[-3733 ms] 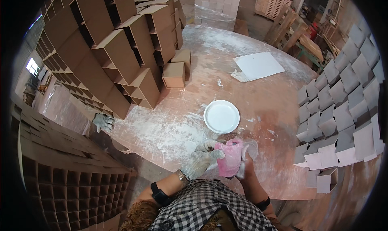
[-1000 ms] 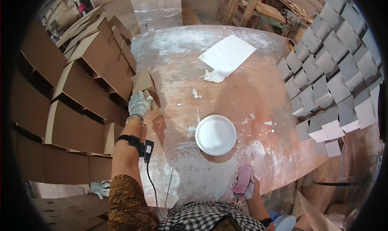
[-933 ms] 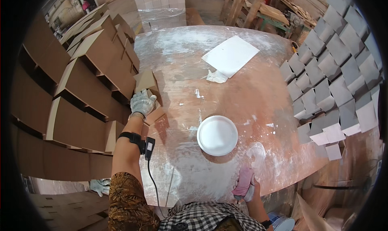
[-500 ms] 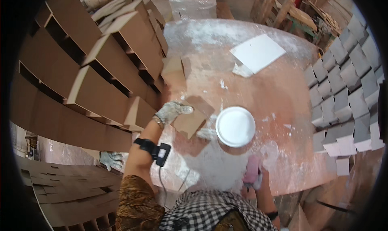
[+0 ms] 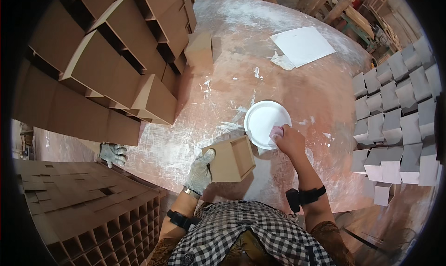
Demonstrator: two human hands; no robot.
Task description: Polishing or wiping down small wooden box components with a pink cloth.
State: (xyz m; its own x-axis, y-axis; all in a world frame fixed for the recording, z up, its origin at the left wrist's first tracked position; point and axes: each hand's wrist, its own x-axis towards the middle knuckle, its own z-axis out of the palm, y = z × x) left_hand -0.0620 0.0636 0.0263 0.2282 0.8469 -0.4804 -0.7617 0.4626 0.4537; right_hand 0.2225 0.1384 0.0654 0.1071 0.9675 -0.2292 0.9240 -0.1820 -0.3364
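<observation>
My left hand (image 5: pixel 200 173), in a grey-white work glove, grips the left side of a small brown box (image 5: pixel 225 161). The box is tilted, showing a recessed panel on its right side. My bare right hand (image 5: pixel 290 141) pinches a pink sponge (image 5: pixel 277 132). The sponge is over the right part of a shallow round white tub (image 5: pixel 247 122) and seems to touch the white contents; my fingers partly cover it. The tub stands on the worn, white-smeared table (image 5: pixel 223 87), just beyond the box.
Brown boxes (image 5: pixel 109 68) are stacked high on the left, with one lone box (image 5: pixel 200 49) beside them. More open-celled boxes (image 5: pixel 100 231) fill the lower left, near a grey glove (image 5: pixel 113 154). Grey-white boxes (image 5: pixel 390 124) are stacked on the right. A white sheet (image 5: pixel 306 46) lies at the far side.
My left hand has brought the box nearer to me and turned it. My right hand has moved forward from the near table edge to the tub, carrying the sponge.
</observation>
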